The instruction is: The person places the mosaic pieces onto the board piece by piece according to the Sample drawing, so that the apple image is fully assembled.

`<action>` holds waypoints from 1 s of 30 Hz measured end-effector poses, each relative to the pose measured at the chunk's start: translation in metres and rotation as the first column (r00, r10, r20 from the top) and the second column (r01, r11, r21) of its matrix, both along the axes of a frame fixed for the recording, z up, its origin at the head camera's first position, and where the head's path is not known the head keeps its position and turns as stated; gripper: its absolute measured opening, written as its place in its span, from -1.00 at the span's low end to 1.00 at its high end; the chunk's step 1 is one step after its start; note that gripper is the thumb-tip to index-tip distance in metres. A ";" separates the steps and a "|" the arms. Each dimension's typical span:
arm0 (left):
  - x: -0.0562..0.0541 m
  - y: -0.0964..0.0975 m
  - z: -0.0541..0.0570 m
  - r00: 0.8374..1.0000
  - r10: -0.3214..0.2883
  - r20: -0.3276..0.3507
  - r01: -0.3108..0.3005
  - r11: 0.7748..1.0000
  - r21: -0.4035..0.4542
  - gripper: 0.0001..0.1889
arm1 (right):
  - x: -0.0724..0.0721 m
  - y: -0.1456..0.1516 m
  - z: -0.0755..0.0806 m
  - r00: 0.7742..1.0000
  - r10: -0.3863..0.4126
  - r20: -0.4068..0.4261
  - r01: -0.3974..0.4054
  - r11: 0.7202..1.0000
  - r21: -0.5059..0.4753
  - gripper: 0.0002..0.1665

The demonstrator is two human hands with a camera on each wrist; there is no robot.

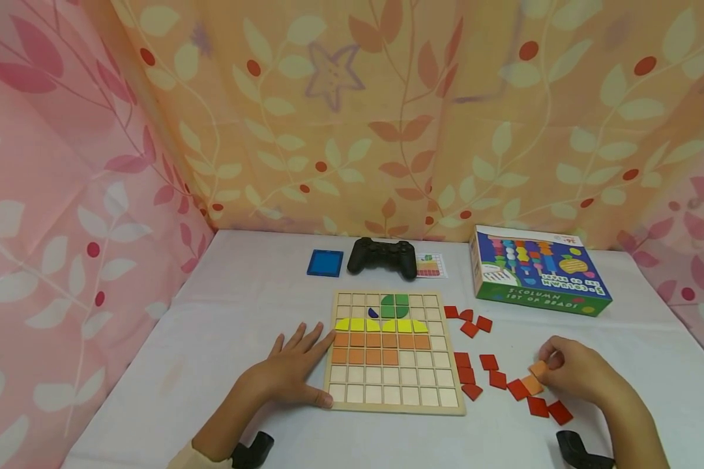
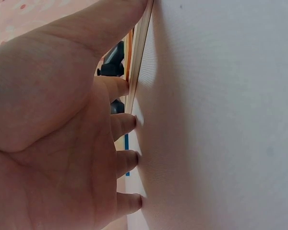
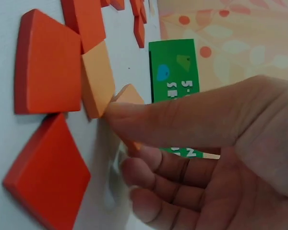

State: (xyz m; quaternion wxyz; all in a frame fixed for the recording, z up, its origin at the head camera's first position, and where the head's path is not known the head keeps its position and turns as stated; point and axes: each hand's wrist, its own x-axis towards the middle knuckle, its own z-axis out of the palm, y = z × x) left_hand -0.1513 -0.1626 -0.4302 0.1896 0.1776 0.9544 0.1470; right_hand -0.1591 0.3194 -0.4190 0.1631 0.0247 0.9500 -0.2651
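Note:
A wooden grid board lies on the white table, its upper rows partly filled with green, yellow and orange tiles and one small dark blue piece. My left hand rests at the board's left edge, fingers spread, thumb by the lower left corner. To the right of the board, my right hand pinches an orange tile between thumb and fingers. Another orange tile lies right beside it on the cloth. Red tiles are scattered next to these; part of the pinched tile is hidden by my thumb.
Behind the board are a blue square tray, a black game controller and a small pattern card partly under it. A bead-set box stands at the back right. More red tiles lie along the board's right side.

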 end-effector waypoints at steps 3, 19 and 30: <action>-0.001 -0.001 -0.001 1.000 0.001 0.000 -0.001 1.000 -0.003 0.25 | 0.000 -0.001 0.004 0.999 0.012 -0.047 -0.012 1.000 0.000 -0.75; -0.001 -0.002 -0.006 1.000 0.000 -0.003 0.000 1.000 -0.007 0.26 | -0.008 -0.079 0.015 0.985 0.008 -0.171 -0.030 0.992 -0.125 -0.86; 0.000 0.001 -0.001 1.000 0.009 0.006 -0.009 1.000 -0.001 0.25 | -0.017 -0.168 0.008 0.946 0.154 -0.284 -0.207 0.964 -0.166 -0.88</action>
